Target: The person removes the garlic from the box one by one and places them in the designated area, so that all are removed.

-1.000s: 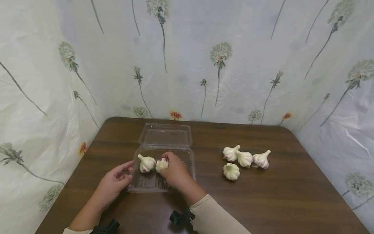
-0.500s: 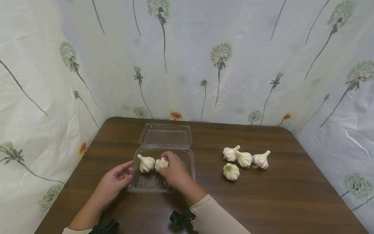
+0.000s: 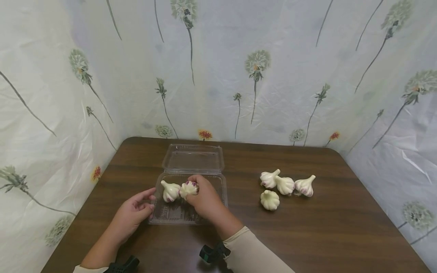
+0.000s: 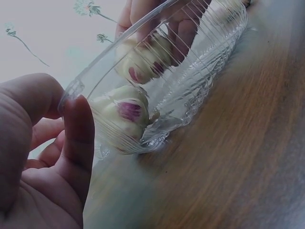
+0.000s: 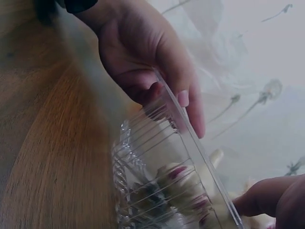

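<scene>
A clear plastic clamshell container (image 3: 170,218) lies open on the table, its lid (image 3: 193,157) folded back. My left hand (image 3: 133,210) pinches the container's left rim between thumb and finger, as the left wrist view shows up close. Inside, one garlic bulb (image 3: 170,191) lies on its side with the stem up and left. My right hand (image 3: 206,199) reaches in and grips a second garlic bulb (image 3: 189,188), purple-streaked, right beside the first. In the left wrist view the held bulb (image 4: 143,59) is behind the ribbed container wall.
On the brown wooden table (image 3: 324,235), to the right, several more garlic bulbs (image 3: 285,185) sit in a loose cluster, one of them (image 3: 269,200) nearer to me. A curtain with printed dandelions (image 3: 211,76) hangs behind and at both sides.
The garlic bulb in my right hand has turned and shifted slightly left, up against the first bulb, with more purple showing. My left hand stays at the container's rim.
</scene>
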A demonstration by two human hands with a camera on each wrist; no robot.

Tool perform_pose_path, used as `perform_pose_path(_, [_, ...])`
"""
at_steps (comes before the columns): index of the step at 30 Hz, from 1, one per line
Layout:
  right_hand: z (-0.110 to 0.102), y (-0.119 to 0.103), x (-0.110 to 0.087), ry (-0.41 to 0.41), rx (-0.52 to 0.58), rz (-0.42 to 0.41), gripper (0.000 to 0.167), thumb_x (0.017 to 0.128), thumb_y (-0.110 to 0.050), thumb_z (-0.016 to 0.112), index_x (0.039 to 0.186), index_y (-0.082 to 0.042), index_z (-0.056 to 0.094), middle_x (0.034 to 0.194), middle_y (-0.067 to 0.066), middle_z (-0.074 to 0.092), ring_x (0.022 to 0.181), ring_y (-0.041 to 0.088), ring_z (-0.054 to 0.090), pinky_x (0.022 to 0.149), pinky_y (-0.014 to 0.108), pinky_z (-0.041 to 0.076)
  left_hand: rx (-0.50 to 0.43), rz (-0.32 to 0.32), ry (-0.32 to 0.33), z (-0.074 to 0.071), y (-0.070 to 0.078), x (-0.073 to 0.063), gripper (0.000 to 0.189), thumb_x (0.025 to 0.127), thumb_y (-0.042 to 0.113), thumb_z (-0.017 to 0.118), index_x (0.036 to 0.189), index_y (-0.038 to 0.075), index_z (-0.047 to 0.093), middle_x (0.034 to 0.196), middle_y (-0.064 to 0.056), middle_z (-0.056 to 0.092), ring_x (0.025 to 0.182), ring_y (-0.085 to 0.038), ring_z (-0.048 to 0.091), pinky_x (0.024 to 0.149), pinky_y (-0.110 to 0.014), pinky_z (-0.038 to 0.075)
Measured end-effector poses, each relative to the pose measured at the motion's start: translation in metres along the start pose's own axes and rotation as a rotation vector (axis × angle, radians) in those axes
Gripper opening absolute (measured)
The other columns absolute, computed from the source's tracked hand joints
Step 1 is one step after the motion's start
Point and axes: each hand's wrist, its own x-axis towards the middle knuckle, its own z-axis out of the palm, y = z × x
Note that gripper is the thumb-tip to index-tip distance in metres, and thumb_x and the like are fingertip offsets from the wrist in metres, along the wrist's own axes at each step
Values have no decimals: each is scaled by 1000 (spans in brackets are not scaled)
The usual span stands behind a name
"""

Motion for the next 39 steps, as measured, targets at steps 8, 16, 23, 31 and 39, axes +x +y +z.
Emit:
perform_pose_path(8, [-6, 0, 2, 5, 58, -7, 51, 89, -5, 74, 138, -10, 59, 125, 9, 63, 97, 17, 59, 77, 29, 53, 6, 9, 3, 1, 1, 1, 56, 101, 2, 65, 152, -5, 46, 130, -22, 53, 86, -10, 64, 74, -25, 60])
perform_pose_path(16, [-15, -5, -2, 3, 110, 8, 52, 91, -7, 74, 140, -12, 58, 122, 8, 63, 91, 17, 60, 71, 29, 54, 12, 4, 9, 1, 3, -2, 52, 100, 3, 66, 150, -3, 50, 131, -24, 53, 86, -11, 64, 73, -25, 60])
perform_pose_path(23, [-18, -1, -9, 45, 209, 4, 47, 94, -9, 72, 138, -15, 58, 121, 8, 63, 98, 19, 62, 76, 30, 56, 16, -12, 6, 1, 2, -3, 50, 100, 3, 66, 148, -1, 52, 131, -24, 54, 87, -14, 66, 73, -26, 60])
perform_pose_path(31, [-21, 3, -16, 105, 178, -52, 45, 93, -8, 72, 136, -11, 59, 120, 7, 63, 100, 18, 62, 80, 29, 58, 32, -4, 8, 0, 4, -5, 51, 99, 3, 66, 148, -2, 52, 132, -24, 54, 89, -16, 67, 73, -26, 60])
perform_pose_path(39, [-29, 3, -29, 135, 249, -8, 49, 93, -8, 74, 139, -12, 59, 127, 10, 62, 105, 22, 62, 80, 27, 58, 37, 2, -8, 1, 1, -4, 51, 100, 6, 67, 149, 1, 53, 131, -23, 55, 84, -12, 65, 73, -25, 60])
